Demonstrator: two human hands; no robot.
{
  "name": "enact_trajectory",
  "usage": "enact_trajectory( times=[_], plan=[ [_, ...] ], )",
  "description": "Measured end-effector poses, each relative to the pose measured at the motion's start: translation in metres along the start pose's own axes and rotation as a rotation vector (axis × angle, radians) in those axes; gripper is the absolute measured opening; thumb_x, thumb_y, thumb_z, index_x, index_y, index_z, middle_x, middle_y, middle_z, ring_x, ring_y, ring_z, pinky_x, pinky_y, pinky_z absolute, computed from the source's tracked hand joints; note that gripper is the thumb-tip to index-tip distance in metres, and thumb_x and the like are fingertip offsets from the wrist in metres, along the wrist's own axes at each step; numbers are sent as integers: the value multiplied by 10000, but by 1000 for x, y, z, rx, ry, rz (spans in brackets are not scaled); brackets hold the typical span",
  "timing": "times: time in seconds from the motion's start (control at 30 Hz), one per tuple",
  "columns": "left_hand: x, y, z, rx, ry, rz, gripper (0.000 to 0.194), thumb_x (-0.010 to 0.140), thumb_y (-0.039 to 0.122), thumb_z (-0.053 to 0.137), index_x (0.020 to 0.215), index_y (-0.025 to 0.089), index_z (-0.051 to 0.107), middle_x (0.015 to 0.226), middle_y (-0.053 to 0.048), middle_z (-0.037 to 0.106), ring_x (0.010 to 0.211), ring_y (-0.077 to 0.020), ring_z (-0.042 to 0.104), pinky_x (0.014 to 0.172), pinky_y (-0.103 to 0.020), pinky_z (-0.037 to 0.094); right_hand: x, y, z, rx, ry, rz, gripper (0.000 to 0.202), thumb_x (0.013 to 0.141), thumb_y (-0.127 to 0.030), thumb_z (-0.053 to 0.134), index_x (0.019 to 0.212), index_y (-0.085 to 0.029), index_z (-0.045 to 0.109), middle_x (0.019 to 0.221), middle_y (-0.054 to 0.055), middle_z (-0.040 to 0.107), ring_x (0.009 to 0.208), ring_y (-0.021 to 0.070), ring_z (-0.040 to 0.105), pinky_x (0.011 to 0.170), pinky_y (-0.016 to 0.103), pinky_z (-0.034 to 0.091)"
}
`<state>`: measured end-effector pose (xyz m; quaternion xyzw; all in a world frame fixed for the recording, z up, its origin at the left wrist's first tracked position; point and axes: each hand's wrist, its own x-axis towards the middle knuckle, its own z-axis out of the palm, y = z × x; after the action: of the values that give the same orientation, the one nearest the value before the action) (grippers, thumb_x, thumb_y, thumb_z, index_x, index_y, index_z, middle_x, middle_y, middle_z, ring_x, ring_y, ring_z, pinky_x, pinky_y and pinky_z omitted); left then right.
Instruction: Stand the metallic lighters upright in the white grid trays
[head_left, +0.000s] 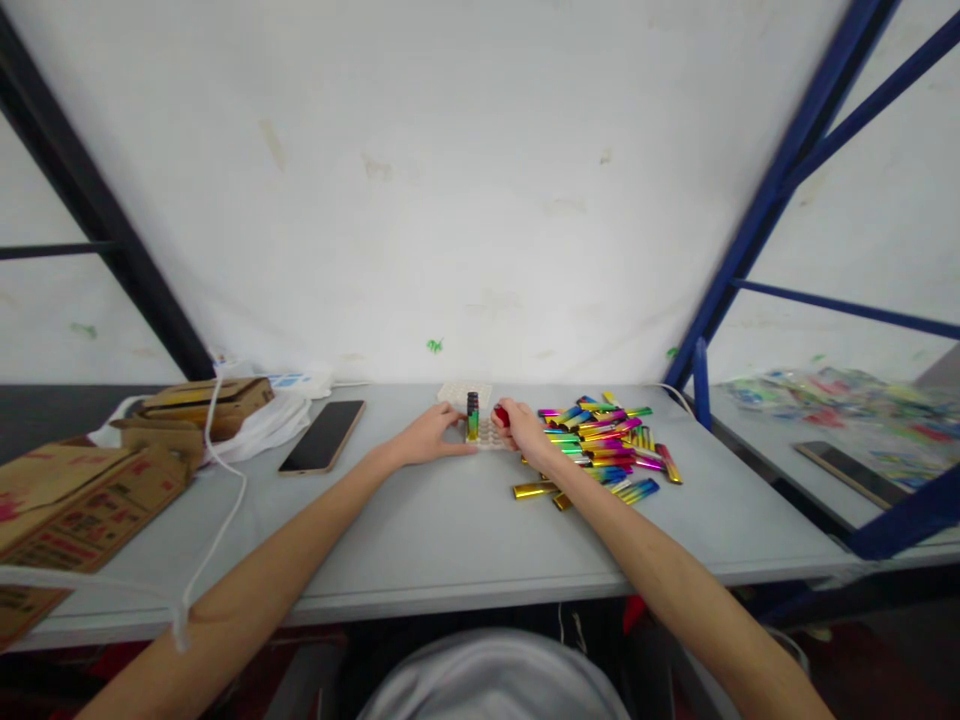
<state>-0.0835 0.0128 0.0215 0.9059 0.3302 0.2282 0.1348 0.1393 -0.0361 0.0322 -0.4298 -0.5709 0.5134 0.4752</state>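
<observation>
A pale tray with small holes lies on the table in front of me. A short row of upright lighters, black-topped with shiny green and yellow bodies, stands in it. At the tray's left side is my left hand, thumb and forefinger apart around the row's left side; whether it touches the lighters I cannot tell. Over the tray's right part, my right hand is closed on a red lighter, mostly hidden by the fingers. Close by on the right lies a loose heap of shiny multicoloured lighters.
Another pale tray lies behind. On the left are a phone, a white plastic bag, cardboard boxes and a white cable. Blue metal bars rise on the right, with another phone and colourful plastic packets beyond.
</observation>
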Motion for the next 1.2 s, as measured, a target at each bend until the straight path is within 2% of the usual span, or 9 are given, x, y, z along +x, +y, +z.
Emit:
enact_trajectory(
  times=[0.17, 0.3, 0.37, 0.47, 0.67, 0.83, 1.07, 1.2],
  plan=[
    [0, 1, -1, 0, 12, -6, 640, 803, 754, 708, 1061, 168, 734, 1067, -116, 678, 990, -294, 644, 945, -405, 529, 5, 5, -1, -14, 24, -27, 570, 982, -693, 377, 678, -226, 496, 508, -70, 296, 435, 108, 240, 434, 269, 197],
    [0, 2, -2, 10, -3, 4, 659, 822, 755, 684, 1093, 155, 726, 1074, -123, 671, 1002, -299, 640, 957, -418, 524, 6, 6, -3, -11, 39, -148, 631, 953, -794, 376, 921, -214, 623, 631, -49, 439, 501, 126, 381, 483, 259, 319],
    [0, 3, -2, 11, -4, 8, 667, 828, 754, 676, 1106, 150, 724, 1076, -125, 670, 1006, -301, 638, 962, -422, 521, 4, 3, -4, -107, 67, -245, 605, 963, -778, 393, 961, -220, 626, 683, -33, 501, 594, 145, 476, 566, 263, 406],
    [0, 2, -2, 9, -9, 12, 658, 833, 746, 677, 1109, 150, 723, 1074, -125, 671, 1004, -297, 635, 965, -418, 518, 1, -2, -4, -290, 88, -361, 526, 995, -698, 447, 919, -210, 628, 714, -16, 566, 707, 162, 546, 680, 270, 457],
    [0, 0, 0, 24, -11, -17, 658, 816, 753, 690, 1085, 153, 724, 1046, -117, 660, 978, -292, 629, 940, -412, 525, -2, 1, -1, -410, 86, -459, 347, 985, -518, 593, 1059, -195, 693, 999, 56, 746, 884, 187, 679, 798, 298, 527],
    [0, 1, 0, 31, -15, 3, 653, 829, 756, 678, 1076, 153, 730, 1040, -113, 653, 970, -282, 618, 936, -406, 521, -3, 1, -4, -531, 92, -541, 254, 1005, -394, 593, 1110, -191, 703, 1009, 66, 770, 873, 186, 706, 806, 308, 545],
    [1, 0, 1, 25, 1, 26, 663, 822, 770, 685, 1095, 168, 735, 995, -94, 656, 944, -277, 614, 897, -394, 521, -8, -5, -8, -620, -16, -608, 250, 1042, -380, 549, 1169, -192, 654, 1077, 93, 742, 889, 188, 709, 789, 311, 575],
    [1, 0, 1, 35, -17, 17, 679, 828, 773, 671, 1101, 154, 736, 1006, -107, 653, 953, -286, 621, 896, -398, 517, -8, -5, -9, -606, -96, -592, 251, 1050, -404, 538, 1179, -206, 623, 1122, 99, 718, 876, 182, 711, 780, 314, 584]
  ],
)
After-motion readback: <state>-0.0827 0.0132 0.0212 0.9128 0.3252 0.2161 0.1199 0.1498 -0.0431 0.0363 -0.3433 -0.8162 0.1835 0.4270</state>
